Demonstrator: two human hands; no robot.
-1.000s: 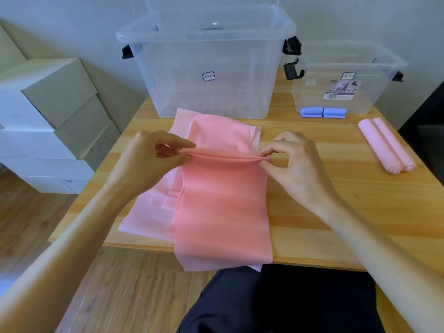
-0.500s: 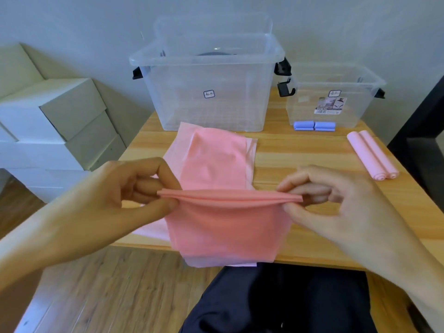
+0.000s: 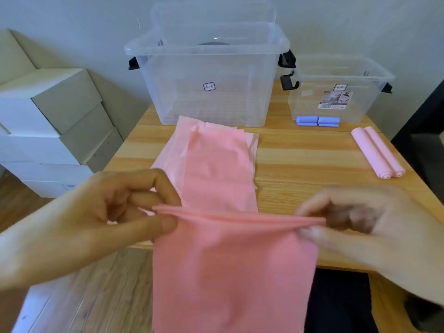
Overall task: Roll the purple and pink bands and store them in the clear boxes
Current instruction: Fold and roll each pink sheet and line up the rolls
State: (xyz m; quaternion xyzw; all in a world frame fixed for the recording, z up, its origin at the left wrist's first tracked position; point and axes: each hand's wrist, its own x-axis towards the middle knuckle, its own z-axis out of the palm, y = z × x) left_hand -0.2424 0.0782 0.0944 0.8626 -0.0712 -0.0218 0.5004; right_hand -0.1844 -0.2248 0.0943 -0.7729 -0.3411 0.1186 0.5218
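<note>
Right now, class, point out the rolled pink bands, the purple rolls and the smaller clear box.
rolled pink bands point(image 3: 377, 152), head view, middle.
purple rolls point(image 3: 317, 121), head view, centre.
smaller clear box point(image 3: 310, 102), head view, front wall.

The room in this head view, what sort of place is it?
Probably a spare room or home storage corner: a wooden table against a plain wall, stacked cardboard boxes on wood flooring, and clear plastic storage boxes.

Both hands point(image 3: 115, 212) have lifted the pink band point(image 3: 230, 260) off the table toward the camera.

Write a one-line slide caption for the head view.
Both hands, left and right, pinch a pink band's rolled edge before two clear boxes.
</note>
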